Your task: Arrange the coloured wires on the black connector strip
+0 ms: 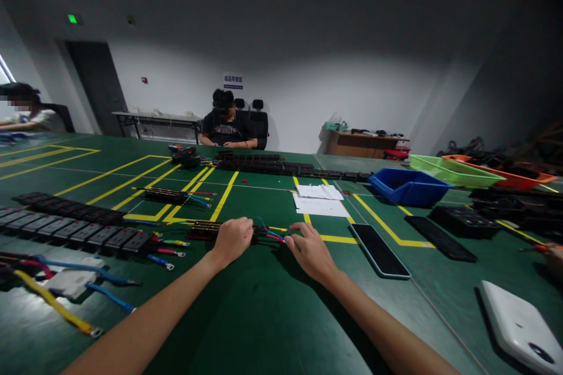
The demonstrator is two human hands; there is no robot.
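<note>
My left hand is closed over the right end of a dark strip assembly with brass-coloured bars, which lies flat on the green table. Short yellow, blue and red wires come out of that end, to the right of the hand. My right hand is at their tips, thumb and forefinger curled in a pinch, though the exact contact is too small to see clearly. Behind the left hand lies a similar strip assembly with wires ending in ring terminals.
Long black socket strips with lugged wires lie at left. To the right are white papers, a phone, a blue bin and a white device. A person sits across the green table.
</note>
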